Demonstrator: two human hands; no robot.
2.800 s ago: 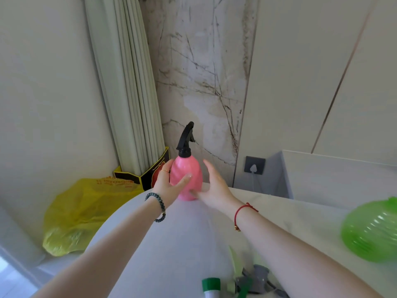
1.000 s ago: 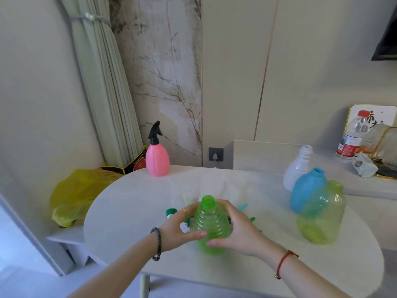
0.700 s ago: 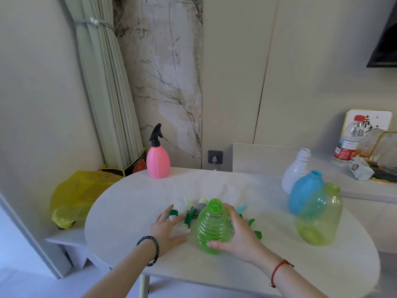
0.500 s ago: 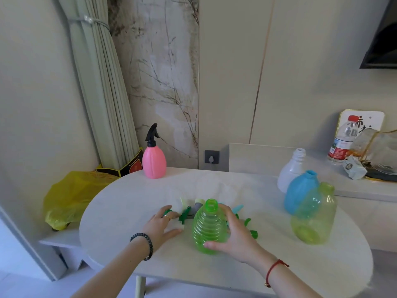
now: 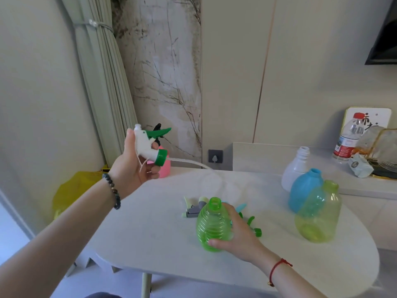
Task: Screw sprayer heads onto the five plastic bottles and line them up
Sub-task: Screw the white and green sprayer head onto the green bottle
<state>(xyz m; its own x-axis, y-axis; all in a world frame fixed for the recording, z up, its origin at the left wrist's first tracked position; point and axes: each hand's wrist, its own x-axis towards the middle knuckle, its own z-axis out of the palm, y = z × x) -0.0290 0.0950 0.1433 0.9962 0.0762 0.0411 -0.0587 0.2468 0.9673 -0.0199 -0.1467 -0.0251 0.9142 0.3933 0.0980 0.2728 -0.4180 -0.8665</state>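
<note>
My left hand (image 5: pixel 134 166) holds a white sprayer head with a green trigger and green cap (image 5: pixel 150 145) up above the table's left side; its clear tube trails right. My right hand (image 5: pixel 237 230) grips the ribbed green bottle (image 5: pixel 211 225), which stands open-necked on the white table (image 5: pixel 150 233). The pink bottle (image 5: pixel 165 168) with a black sprayer stands at the back left, mostly hidden behind my left hand. A white bottle (image 5: pixel 295 167), a blue bottle (image 5: pixel 305 190) and a yellow-green bottle (image 5: pixel 318 214) stand open at the right.
Loose sprayer heads (image 5: pixel 193 208) lie on the table behind the green bottle. A yellow bag (image 5: pixel 73 190) sits on the floor at left. On the ledge at right stand a water bottle (image 5: pixel 349 137) and a gold-rimmed container (image 5: pixel 384 151).
My left hand has picked a white and green sprayer head off the table and raised it. My right hand stays on the green bottle.
</note>
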